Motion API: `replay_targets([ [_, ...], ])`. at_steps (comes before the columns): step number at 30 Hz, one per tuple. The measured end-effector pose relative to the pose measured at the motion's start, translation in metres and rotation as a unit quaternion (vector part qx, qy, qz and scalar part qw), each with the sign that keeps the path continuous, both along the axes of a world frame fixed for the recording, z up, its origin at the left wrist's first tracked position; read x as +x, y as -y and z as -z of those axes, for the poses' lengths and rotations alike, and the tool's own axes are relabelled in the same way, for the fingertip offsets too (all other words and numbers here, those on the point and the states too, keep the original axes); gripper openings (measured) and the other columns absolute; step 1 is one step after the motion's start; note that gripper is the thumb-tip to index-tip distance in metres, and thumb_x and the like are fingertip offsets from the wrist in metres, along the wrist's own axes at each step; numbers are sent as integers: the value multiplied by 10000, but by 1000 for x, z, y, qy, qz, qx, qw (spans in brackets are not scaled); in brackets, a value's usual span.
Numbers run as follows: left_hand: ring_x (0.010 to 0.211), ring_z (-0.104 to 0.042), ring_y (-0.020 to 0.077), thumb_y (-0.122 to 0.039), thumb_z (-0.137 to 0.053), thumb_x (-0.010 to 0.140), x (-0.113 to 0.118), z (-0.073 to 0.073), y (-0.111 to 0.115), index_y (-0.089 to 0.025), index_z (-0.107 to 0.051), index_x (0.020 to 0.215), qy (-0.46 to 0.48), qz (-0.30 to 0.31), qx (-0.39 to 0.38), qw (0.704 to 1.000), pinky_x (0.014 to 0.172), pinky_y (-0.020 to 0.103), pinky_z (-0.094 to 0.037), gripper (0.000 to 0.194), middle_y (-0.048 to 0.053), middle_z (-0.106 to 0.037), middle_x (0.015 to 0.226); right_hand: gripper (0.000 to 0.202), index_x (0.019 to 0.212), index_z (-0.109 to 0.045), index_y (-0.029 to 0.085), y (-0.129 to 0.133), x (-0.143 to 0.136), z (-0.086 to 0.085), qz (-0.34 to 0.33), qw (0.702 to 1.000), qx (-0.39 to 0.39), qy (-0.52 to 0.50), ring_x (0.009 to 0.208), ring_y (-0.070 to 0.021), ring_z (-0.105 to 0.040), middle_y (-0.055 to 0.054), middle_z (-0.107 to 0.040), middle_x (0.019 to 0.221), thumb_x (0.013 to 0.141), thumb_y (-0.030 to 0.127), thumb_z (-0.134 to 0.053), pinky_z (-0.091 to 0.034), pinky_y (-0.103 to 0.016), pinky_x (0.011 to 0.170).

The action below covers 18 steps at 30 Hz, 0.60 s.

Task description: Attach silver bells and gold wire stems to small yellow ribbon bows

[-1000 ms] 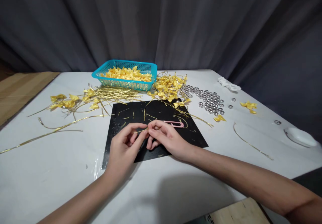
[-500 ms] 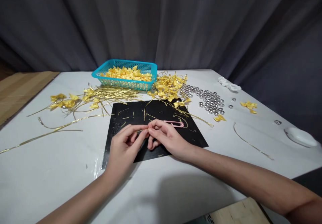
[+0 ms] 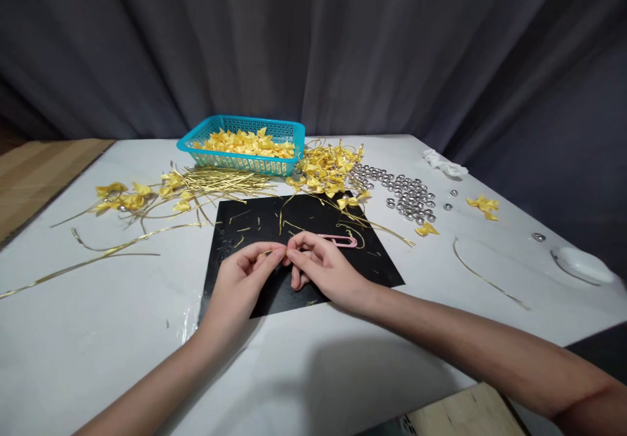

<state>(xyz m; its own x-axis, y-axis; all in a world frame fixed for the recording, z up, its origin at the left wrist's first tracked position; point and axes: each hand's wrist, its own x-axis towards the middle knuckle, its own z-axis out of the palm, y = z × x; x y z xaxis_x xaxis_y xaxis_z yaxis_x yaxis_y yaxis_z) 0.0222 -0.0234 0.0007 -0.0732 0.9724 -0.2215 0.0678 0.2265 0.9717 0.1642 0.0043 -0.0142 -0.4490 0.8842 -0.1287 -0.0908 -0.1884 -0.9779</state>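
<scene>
Over the black mat [image 3: 235,220], my left hand [image 3: 245,273] and my right hand [image 3: 323,263] meet fingertip to fingertip. Both are closed in a pinch on a thin gold cord [image 3: 268,252], of which only a short piece shows; the rest is hidden by the fingers. Just behind my right hand lies a pink thread snipper [image 3: 343,241]. Short gold cord scraps [image 3: 240,216] are scattered on the mat.
A blue basket [image 3: 240,165] of yellow ribbon bows stands at the back. Before it lie gold cords [image 3: 225,181]; to its right are bows with cords [image 3: 328,165] and silver beads [image 3: 411,194]. A white dish [image 3: 585,265] sits far right.
My left thumb and fingers have shifted slightly, and a bent bit of gold cord shows above them. The hands stay together, pinching; the view has moved very slightly.
</scene>
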Motion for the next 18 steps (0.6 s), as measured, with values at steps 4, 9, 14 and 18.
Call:
replay_targets([
  [4,438,-175,47,-416,-669,687,-1,-5,-1,-130,-685,843,60,11,-68,996,412,205,-89,326,-55,-458,514,115,779,-461,186,0,0,-2,-5,1000,-2,6,412,-42,-497,87,-521,488,829,260,-533,-421,-152,461],
  [9,434,-122,42,-423,-708,642,1,-9,1,-119,-697,872,98,7,-94,991,412,202,-49,381,-90,-348,447,133,778,-451,188,0,2,-7,-6,1000,-2,12,416,-49,-506,87,-511,492,831,283,-527,-427,-155,455],
  [14,445,-150,40,-424,-717,634,1,-7,0,-114,-706,849,101,-9,-76,992,417,191,-72,377,-79,-366,462,130,792,-449,185,0,2,-4,-7,1000,6,10,400,-50,-501,97,-487,483,808,260,-553,-417,-156,437],
  [18,443,-159,37,-408,-713,647,0,-7,0,-119,-709,850,95,-2,-77,993,413,192,-72,353,-60,-422,485,56,799,-473,179,-1,1,0,-5,1000,14,15,373,-45,-486,85,-511,507,819,212,-514,-408,-160,421],
])
